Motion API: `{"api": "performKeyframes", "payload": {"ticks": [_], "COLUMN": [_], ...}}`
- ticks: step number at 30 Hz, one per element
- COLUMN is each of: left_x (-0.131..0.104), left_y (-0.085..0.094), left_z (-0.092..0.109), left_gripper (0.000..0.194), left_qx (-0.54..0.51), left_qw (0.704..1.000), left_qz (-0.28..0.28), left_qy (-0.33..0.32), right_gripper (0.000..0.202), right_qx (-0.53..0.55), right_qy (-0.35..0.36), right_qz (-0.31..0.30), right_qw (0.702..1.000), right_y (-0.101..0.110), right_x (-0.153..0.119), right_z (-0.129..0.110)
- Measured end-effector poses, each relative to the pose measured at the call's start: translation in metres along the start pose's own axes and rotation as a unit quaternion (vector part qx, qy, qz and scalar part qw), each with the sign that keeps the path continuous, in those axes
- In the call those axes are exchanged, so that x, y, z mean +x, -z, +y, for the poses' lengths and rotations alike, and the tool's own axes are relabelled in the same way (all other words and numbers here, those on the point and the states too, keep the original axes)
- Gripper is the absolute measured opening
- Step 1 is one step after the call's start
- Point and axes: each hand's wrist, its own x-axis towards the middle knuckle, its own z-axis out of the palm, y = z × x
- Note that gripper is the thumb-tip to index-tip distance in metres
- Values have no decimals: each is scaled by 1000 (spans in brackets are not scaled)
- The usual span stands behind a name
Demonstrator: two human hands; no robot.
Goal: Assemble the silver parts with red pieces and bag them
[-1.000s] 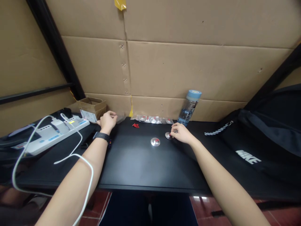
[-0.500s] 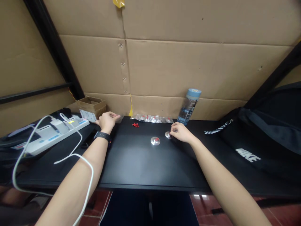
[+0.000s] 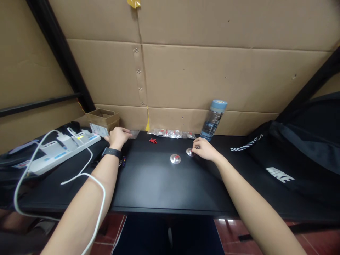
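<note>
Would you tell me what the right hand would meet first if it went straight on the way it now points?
First, the silvery disc at the fingertips of the right hand, then probably the second disc to its left, though depth is unclear.

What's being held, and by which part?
The right hand touches a disc's right side; the left hand is at a clear bag. Whether either grips cannot be told.
</note>
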Motion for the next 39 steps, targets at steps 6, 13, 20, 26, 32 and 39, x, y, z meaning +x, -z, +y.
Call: {"api": "performKeyframes", "payload": {"ticks": [6,13,20,26,32,39], "left_x": [-6,-48,-129,-154,-142,-154], "left_y": [5,30,-7,-46,-42,-30], "left_z": [5,48,98,105,98,100], "left_gripper": [17,22,17,23,21,25], "left_qx": [-53,-40,-36,-23,-17,-54], "left_qw": [996,958,905,843,819,778], "left_qz": [74,195,18,-63,-141,-196], "left_qy": [-23,-208,-424,-533,-555,-594], "right_gripper": [16,19,18,16,16,17], "right_qx": [-4,3,-2,-5,-1,13], "right_qy": [-2,2,-1,-2,4,31], "right_qz": [-1,-5,0,-2,-5,-14], "right_qw": [1000,1000,1000,1000,1000,999], "right_y": [-1,2,3,2,2,10], "right_x": [0,-1,-2,-1,-1,-4], "right_z": [1,-4,-6,-6,-7,-18]}}
